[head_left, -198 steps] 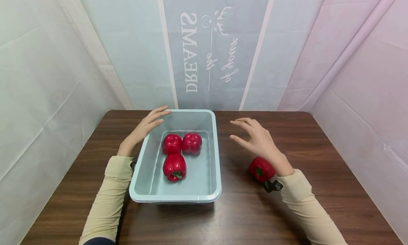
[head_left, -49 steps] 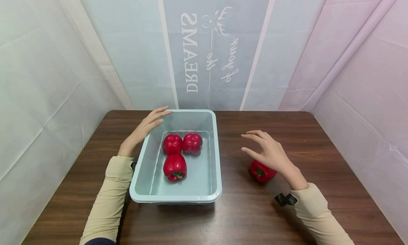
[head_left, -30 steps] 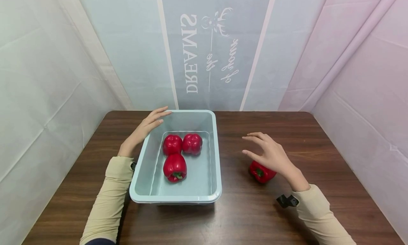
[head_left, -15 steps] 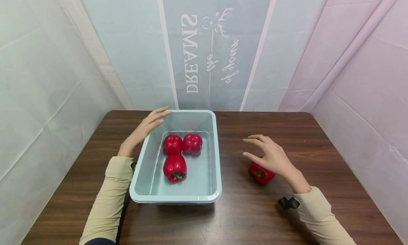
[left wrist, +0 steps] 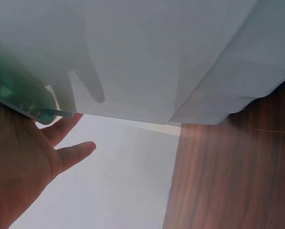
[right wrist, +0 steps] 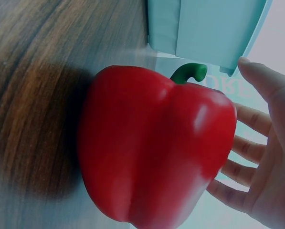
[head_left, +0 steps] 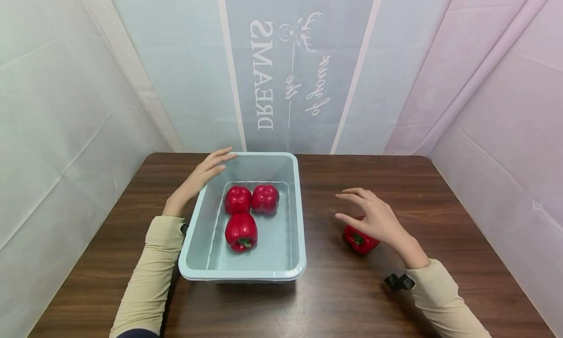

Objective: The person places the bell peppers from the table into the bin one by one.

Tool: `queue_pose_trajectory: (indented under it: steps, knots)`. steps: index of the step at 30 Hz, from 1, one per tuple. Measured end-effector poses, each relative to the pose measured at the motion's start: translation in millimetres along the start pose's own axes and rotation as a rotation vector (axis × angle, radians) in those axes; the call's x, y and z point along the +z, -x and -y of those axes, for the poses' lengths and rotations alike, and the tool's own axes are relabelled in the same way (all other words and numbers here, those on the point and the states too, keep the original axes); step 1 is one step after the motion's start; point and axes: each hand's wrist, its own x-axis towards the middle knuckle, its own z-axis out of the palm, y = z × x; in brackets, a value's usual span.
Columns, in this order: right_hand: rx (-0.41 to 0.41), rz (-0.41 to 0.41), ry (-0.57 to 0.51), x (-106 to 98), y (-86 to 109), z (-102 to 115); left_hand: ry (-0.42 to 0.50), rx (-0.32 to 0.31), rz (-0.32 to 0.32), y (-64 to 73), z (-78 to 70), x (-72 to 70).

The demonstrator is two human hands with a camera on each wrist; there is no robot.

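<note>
A light blue plastic bin (head_left: 242, 274) holds three red bell peppers (head_left: 241, 230) grouped toward its back left. My left hand (head_left: 196, 181) lies along the bin's far left rim, fingers extended; in the left wrist view the bin's outer wall hides part of those fingers. Over on the right, my right hand (head_left: 373, 217) hovers above another red bell pepper (head_left: 358, 240) on the table, its fingers spread and loosely bent with nothing gripped. The right wrist view shows this pepper (right wrist: 152, 148) large, green stem toward the bin, the hand's fingers (right wrist: 247, 148) behind it.
The dark wood-grain table (head_left: 334, 299) carries the bin left of centre. A pale blue-grey cloth with mirrored lettering (head_left: 262, 74) hangs along the back edge. White cloth walls (head_left: 514, 133) close in both sides.
Compared with several seconds ago, my right hand has shifted right and nearer to me, over the loose pepper; lately it drifts only slightly. Left hand, bin and peppers stay put.
</note>
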Motion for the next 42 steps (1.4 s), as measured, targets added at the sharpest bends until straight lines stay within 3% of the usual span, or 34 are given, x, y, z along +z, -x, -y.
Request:
queue_pose_trajectory:
  steps: [11, 18, 21, 24, 31, 42]
  knots:
    - [0.009, 0.023, 0.002, 2, 3.1, -1, 0.005, -0.003, -0.003, 0.4, 2.1, 0.5]
    - [0.013, 0.034, 0.006, 3, 6.1, -2, -0.007, 0.007, -0.021, -4.4, 33.7, 0.5]
    - [0.018, 0.04, 0.003, 3, 7.0, -3, -0.011, 0.012, -0.025, -5.0, 37.1, 0.5]
    - [0.025, 0.053, 0.005, 4, 7.8, -4, 0.005, 0.015, -0.023, -4.4, 32.7, -0.1]
    - [0.036, 0.083, 0.003, 4, 10.6, -5, -0.004, 0.005, -0.005, -0.3, 4.0, -0.5]
    - [0.038, 0.107, 0.002, 5, 13.4, -5, -0.003, 0.02, -0.002, -0.5, 4.1, -0.4]
